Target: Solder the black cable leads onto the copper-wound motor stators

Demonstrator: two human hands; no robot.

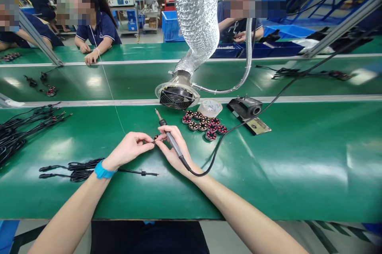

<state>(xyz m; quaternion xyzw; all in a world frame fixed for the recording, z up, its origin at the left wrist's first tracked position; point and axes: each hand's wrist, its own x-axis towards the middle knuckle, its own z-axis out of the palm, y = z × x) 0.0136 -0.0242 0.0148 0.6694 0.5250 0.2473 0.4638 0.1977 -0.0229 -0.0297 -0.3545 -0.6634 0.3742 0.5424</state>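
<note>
In my right hand (176,150) rests a soldering iron (173,142), its bare tip pointing up and away, its cord running back over my wrist. The thumb and a finger of that hand also pinch at a small dark round part (156,137), mostly hidden by fingertips. Opposite, my left hand (131,148), with a blue band on the wrist, is closed in a pinch at the same part. Just right of my hands lie several small motor coils (204,121) with red and copper windings. A thin pale wire (110,87) hangs down behind my left hand.
Bundled black cables (86,168) lie by my left wrist, more cables (18,134) at far left. An extraction fan (177,97) hangs on a foil duct (198,15). Behind stand a tape roll (210,107) and soldering iron stand (246,109). Co-workers sit across the green belt (134,81).
</note>
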